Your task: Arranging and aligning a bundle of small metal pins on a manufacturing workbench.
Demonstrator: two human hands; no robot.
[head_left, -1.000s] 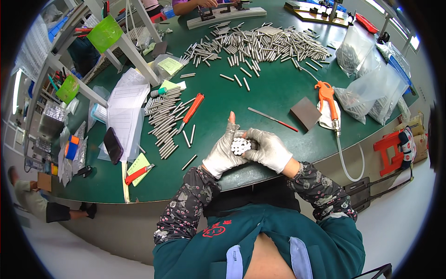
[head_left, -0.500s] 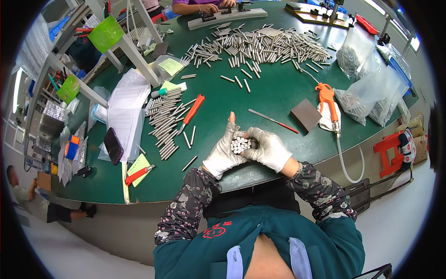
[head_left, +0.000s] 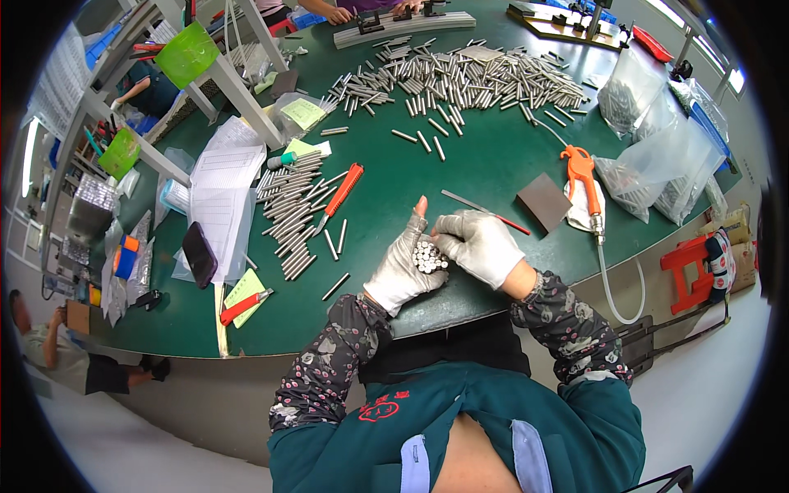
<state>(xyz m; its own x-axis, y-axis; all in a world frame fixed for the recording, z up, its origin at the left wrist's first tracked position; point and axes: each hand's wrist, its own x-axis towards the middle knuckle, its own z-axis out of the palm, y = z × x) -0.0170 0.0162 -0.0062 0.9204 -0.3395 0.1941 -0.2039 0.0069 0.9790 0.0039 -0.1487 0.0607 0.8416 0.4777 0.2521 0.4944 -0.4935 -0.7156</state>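
Note:
A bundle of short metal pins [head_left: 428, 257], ends facing up, sits in the grip of my left hand [head_left: 399, 278]. My left thumb sticks out past the bundle. At the bundle's upper right is my right hand [head_left: 483, 248], its fingers curled and pressed together. Whether a pin is pinched in those fingertips cannot be made out. Both hands wear whitish gloves; the left thumb tip is bare. Beyond the right hand lies a thin file [head_left: 485, 212] with a red handle. Loose rows of pins [head_left: 292, 215] and an orange-red utility knife [head_left: 339, 199] lie to the left.
A large heap of pins [head_left: 485, 78] spreads over the far table. At right are a dark brown block [head_left: 543, 204], an orange air gun [head_left: 580, 168] with a hose, and plastic bags of pins [head_left: 657, 164]. Left: papers [head_left: 220, 193], a phone [head_left: 200, 255], a red cutter [head_left: 245, 306]. A co-worker's hands [head_left: 339, 15] show far off.
My right hand has drawn off the bundle, up and to the right, its fingers now curled at the bundle's edge. My left hand keeps the pins and has shifted slightly right.

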